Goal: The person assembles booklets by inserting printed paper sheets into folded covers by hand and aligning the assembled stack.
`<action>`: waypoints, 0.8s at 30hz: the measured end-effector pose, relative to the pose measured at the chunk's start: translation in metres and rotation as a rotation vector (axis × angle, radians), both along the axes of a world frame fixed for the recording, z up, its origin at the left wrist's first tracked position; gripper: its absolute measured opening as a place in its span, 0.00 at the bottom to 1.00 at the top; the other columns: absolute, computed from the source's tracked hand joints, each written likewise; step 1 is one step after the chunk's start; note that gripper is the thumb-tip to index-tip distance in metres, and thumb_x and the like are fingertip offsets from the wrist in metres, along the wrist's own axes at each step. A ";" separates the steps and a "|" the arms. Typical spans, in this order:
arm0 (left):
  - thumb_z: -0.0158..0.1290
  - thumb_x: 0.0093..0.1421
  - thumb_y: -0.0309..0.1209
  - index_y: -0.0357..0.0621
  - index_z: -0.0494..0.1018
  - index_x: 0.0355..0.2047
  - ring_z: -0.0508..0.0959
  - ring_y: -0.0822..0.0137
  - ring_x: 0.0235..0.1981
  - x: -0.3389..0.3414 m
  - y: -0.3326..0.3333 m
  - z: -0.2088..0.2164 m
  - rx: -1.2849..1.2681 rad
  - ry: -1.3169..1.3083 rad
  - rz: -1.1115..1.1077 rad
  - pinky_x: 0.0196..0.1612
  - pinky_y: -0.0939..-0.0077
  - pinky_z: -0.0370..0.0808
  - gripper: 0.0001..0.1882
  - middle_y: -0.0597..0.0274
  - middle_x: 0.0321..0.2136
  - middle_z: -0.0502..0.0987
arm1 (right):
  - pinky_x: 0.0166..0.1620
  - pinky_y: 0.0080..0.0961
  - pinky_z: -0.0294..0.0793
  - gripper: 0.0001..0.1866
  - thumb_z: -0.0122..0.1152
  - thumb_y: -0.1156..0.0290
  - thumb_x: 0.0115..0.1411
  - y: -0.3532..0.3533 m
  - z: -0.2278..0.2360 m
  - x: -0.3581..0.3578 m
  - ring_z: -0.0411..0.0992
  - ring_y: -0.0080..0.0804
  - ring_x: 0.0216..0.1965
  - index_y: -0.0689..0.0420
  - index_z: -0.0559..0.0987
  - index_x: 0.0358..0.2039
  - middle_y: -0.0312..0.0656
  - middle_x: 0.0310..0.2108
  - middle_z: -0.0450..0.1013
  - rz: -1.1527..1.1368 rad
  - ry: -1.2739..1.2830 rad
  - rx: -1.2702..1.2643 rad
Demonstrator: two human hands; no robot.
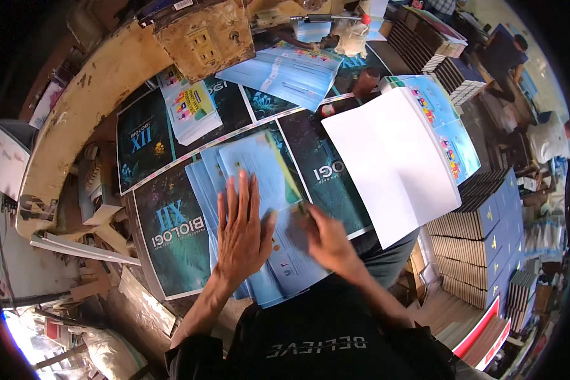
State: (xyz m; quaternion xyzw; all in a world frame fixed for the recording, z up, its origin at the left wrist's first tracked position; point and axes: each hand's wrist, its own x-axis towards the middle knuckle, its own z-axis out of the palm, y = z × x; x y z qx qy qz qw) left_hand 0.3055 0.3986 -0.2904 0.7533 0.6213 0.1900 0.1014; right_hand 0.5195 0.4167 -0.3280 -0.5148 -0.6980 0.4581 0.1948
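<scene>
A loose stack of light blue printed sheets point(273, 253) lies fanned out in front of me on the table. My left hand point(239, 234) rests flat on the sheets, its fingers stretched out and together, thumb apart. At the stack's right edge is my right hand point(328, 244), fingers curled in and partly blurred. Whatever its fingertips grip beside the sheets' green-edged border is too smeared to make out. Dark poster sheets point(171, 234) with teal lettering cover the table under the stack.
Blank white sheets point(389, 158) lie over blue printed covers point(456, 142) at the right. More blue printed sheets point(285, 73) and a small pile of booklets point(189, 107) sit farther back. A worn box with a socket point(202, 47) stands at the far side. Book stacks point(475, 240) rise at the right.
</scene>
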 end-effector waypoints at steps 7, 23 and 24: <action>0.44 0.72 0.40 0.29 0.52 0.72 0.49 0.50 0.77 -0.013 0.012 -0.029 -0.007 0.312 0.014 0.75 0.42 0.39 0.36 0.41 0.74 0.52 | 0.75 0.54 0.43 0.59 0.72 0.47 0.56 -0.038 -0.002 -0.015 0.38 0.58 0.78 0.56 0.47 0.77 0.57 0.77 0.39 0.343 -0.091 0.323; 0.64 0.60 0.39 0.38 0.61 0.67 0.62 0.42 0.68 -0.088 0.091 -0.034 0.041 -0.210 0.148 0.70 0.47 0.55 0.40 0.39 0.65 0.65 | 0.72 0.70 0.27 0.71 0.80 0.38 0.39 -0.039 0.015 -0.022 0.27 0.63 0.78 0.59 0.51 0.74 0.66 0.76 0.34 0.610 -0.346 0.407; 0.61 0.63 0.38 0.36 0.56 0.71 0.55 0.37 0.71 -0.086 0.084 -0.039 0.214 -0.168 0.109 0.72 0.43 0.50 0.41 0.36 0.70 0.58 | 0.72 0.70 0.27 0.71 0.80 0.38 0.39 -0.042 0.014 -0.025 0.27 0.63 0.78 0.59 0.51 0.74 0.66 0.76 0.34 0.603 -0.343 0.401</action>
